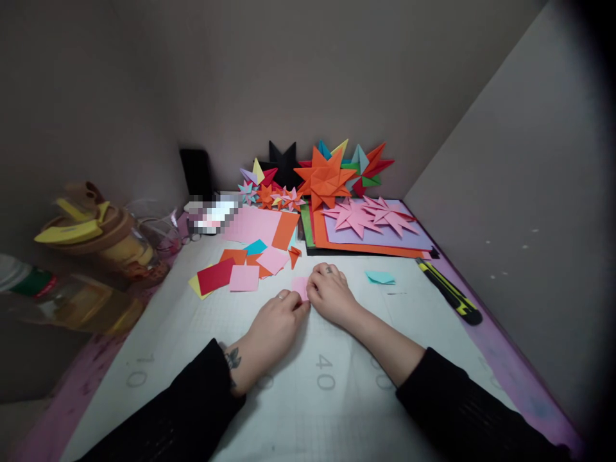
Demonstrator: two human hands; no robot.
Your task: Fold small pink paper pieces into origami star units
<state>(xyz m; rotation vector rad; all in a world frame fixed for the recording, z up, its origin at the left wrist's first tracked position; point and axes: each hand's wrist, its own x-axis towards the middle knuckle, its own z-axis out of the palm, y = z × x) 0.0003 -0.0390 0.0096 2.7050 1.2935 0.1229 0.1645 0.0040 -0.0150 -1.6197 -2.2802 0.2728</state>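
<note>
Working on a small pink paper (300,287) at the middle of a numbered white mat (298,410), with left hand (276,324) curled in at the near edge and right hand (332,295) bunched over the right side; gripping or merely pressing, impossible to tell with contact hidden. Apparently finished: large orange star (325,176), black star (283,160) and pair of pink stars (356,217), ranged at the back. Apparently part-made: folded turquoise piece (380,277), right of right hand. Seemingly left to fold: red sheet (215,276) and loose pink square (244,278), lying flat to the left. Judged early on the paper being handled, showing little shape yet.
</note>
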